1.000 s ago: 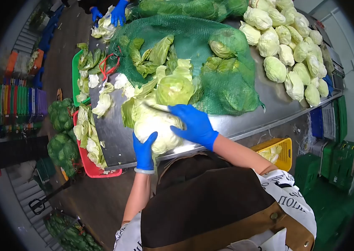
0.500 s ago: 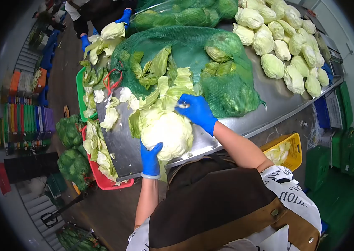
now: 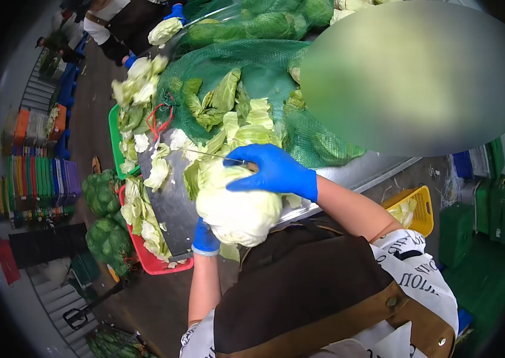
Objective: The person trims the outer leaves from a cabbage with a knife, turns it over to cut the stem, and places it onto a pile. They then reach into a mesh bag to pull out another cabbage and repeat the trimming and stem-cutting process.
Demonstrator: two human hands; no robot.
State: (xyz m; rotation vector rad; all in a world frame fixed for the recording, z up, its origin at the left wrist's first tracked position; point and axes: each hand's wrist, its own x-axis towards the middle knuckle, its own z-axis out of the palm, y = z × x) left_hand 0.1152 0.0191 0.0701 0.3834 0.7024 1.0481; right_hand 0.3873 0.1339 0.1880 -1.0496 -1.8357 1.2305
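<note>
A pale cabbage (image 3: pixel 237 209) is tipped up at the near edge of the metal table (image 3: pixel 175 224). My left hand (image 3: pixel 206 238), in a blue glove, holds it from the lower left, with most of its fingers hidden behind it. On the upper side of the cabbage lies my right hand (image 3: pixel 273 174), also gloved, its fingers curled round a thin knife (image 3: pixel 205 154) whose narrow blade points left. Loose green outer leaves (image 3: pixel 255 134) lie just beyond the cabbage, beside a green mesh bag (image 3: pixel 264 65).
Leaf-filled green (image 3: pixel 115 140) and red (image 3: pixel 151 262) crates stand at the table's left end; a yellow crate (image 3: pixel 424 209) is at right. A co-worker (image 3: pixel 127 24) stands at upper left near a cabbage (image 3: pixel 165 31). A blurred oval hides the upper right.
My right hand has moved left and down onto the cabbage, and the blade now shows. The cabbage has tipped towards me. The co-worker's leaves and cabbage are now apart.
</note>
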